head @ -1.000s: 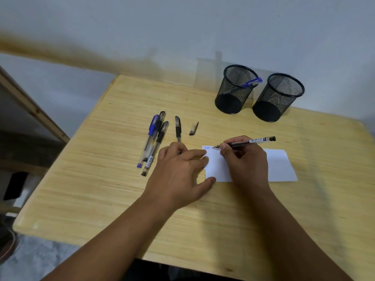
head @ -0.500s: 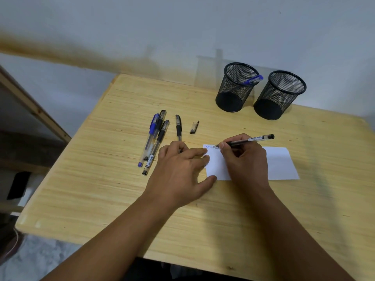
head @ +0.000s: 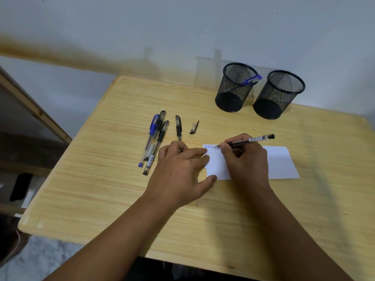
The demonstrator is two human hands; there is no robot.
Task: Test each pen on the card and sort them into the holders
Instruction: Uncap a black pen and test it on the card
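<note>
The white card (head: 282, 163) lies flat right of centre in the frame, and the step in hand is plainly the testing: the tip of a black pen (head: 246, 141) rests at the card's upper left corner, just beside a few small blue marks already there. The right hand (head: 246, 159) pinches that pen between thumb and curled fingers, its barrel slanting up to the right, while the left hand (head: 182, 169) lies flat with fingers straight and spread, its fingertips pressing the card's left edge to steady it. A loose black cap (head: 194, 127) sits just above the hands, probably belonging to the pen in use. Left of it lies a single capped black pen (head: 178, 127), partly hidden under the left hand, and further left a touching cluster of three pens (head: 154, 140), one with a blue cap. At the upper right of the wooden table (head: 101, 189) stand two black mesh holders side by side; the left holder (head: 233, 92) already has a blue pen (head: 252, 79) leaning on its rim, the right holder (head: 278, 96) appears empty. Next, I judge, the pen needs recapping and dropping into whichever holder suits its result, so the left hand must free the card.
</note>
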